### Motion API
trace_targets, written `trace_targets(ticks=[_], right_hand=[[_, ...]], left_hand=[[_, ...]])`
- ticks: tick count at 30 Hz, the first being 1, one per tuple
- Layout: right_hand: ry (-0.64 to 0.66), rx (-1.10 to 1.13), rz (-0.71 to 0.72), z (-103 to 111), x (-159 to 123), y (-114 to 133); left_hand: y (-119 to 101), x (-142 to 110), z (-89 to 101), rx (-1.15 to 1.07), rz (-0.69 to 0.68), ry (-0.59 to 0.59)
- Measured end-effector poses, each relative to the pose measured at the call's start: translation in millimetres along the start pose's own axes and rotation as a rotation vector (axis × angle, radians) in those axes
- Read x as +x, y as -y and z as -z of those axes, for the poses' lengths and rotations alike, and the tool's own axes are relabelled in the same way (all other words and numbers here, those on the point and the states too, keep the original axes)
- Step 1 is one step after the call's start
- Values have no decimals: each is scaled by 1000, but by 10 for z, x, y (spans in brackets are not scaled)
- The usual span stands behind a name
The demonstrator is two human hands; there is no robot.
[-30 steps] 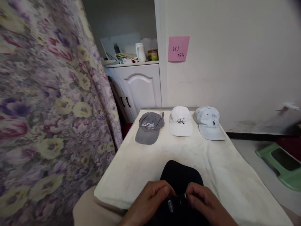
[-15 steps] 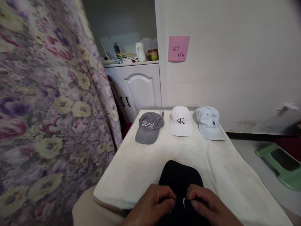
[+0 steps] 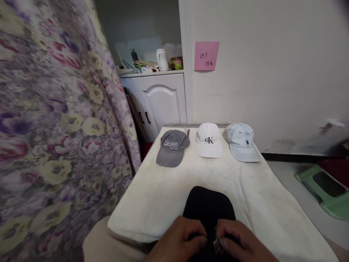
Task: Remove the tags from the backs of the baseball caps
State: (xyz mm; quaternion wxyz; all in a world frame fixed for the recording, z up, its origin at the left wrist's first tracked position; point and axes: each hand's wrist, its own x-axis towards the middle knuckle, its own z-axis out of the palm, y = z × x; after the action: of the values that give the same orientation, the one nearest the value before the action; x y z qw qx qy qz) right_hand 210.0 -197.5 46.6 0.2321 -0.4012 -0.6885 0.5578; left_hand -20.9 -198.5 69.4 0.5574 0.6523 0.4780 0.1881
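Observation:
A black cap (image 3: 208, 203) lies at the near edge of the table, its brim pointing away from me. My left hand (image 3: 184, 236) is closed, thumb and fingers pinched on the cap's dark fabric. Opposite it, my right hand (image 3: 240, 238) pinches at a small shiny metal buckle (image 3: 216, 244) on the cap. The fingertips of both hands are close together, and the dark strap between them is hard to make out. The lower part of the cap runs out of view beneath my hands.
Along the table's (image 3: 152, 203) far side sit a grey cap (image 3: 172, 149), a white cap (image 3: 209, 142) and a pale blue cap (image 3: 242, 142). A floral curtain (image 3: 54, 127) hangs at left. A green stool (image 3: 324, 191) stands on the floor at right.
My hands have shifted slightly and drawn closer together. The metal buckle has turned and now sits at my right thumb tip. The other caps have stayed put.

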Motion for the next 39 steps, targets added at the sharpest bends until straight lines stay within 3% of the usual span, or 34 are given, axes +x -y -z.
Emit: trace_targets(ticks=[8,18,27,33,39], right_hand=[[0,89,84,4,18,-43],[51,27,7,-17,19,2],[7,47,70,-5,-9,-130],[37,82,47,-65,52,-41],[14,141,25,-68,27,-53]], left_hand=[[19,-12,16,-2,7,-4],[-16,-5,-27,27,15,6],[20,-21,3,-7,28,2],[-25,-4,-23,30,29,20],[11,-10,-10,46,38,-41]])
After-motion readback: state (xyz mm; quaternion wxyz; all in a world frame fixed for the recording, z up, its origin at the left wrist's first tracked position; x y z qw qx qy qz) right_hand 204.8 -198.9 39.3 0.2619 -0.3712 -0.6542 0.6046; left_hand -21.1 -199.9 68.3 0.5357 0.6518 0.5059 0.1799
